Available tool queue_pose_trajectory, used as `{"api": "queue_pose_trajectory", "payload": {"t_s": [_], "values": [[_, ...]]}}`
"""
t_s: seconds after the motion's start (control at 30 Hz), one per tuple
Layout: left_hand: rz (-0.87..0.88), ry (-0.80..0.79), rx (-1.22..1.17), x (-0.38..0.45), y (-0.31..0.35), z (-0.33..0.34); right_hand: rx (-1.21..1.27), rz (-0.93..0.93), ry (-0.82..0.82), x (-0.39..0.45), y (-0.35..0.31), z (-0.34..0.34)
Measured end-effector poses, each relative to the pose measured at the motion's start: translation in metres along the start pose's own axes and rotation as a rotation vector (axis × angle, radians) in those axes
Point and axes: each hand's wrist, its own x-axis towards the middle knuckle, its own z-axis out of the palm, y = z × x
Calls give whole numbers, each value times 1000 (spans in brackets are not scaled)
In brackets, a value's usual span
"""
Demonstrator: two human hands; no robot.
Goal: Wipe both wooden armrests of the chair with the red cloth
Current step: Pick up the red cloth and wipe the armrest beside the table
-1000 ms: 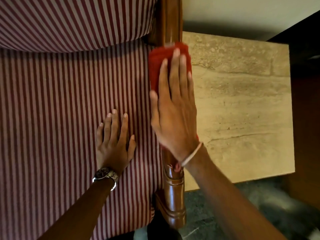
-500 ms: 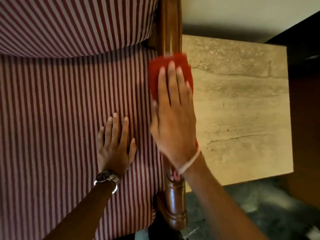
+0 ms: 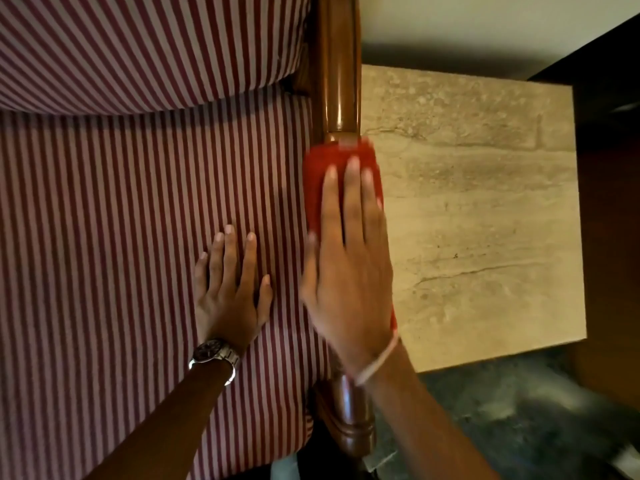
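The chair's right wooden armrest [image 3: 338, 71] runs from top to bottom just right of centre, glossy brown. My right hand [image 3: 349, 271] lies flat along it, pressing the red cloth [image 3: 320, 168] onto the wood; the cloth shows beyond my fingertips and at my wrist. My left hand [image 3: 230, 289], with a wristwatch, rests flat with fingers apart on the striped seat cushion [image 3: 121, 254], just left of the armrest. The other armrest is out of view.
The striped back cushion [image 3: 138, 46] fills the top left. A beige stone-topped side table [image 3: 485, 220] stands right against the armrest. Dark furniture [image 3: 609, 202] borders the far right, and dark patterned floor [image 3: 502, 410] lies below the table.
My right hand and the red cloth have slid down the armrest toward me, uncovering more wood at the far end. My left hand has stayed on the seat.
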Motion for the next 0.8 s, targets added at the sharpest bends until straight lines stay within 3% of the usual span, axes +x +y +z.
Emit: {"api": "queue_pose_trajectory", "payload": {"t_s": [0.13, 0.37, 0.47, 0.67, 0.8], "values": [[-2, 12, 5, -1, 1, -3, -25, 58, 81, 97, -6, 0], [0, -9, 9, -2, 0, -1, -41, 20, -74, -74, 1, 1], [-3, -10, 0, -2, 1, -1, -75, 70, -66, -47, -1, 2], [12, -7, 14, 0, 0, -2, -44, 70, 28, 89, -7, -4], [9, -1, 6, -1, -1, 1, -39, 58, 17, 20, -4, 3]]}}
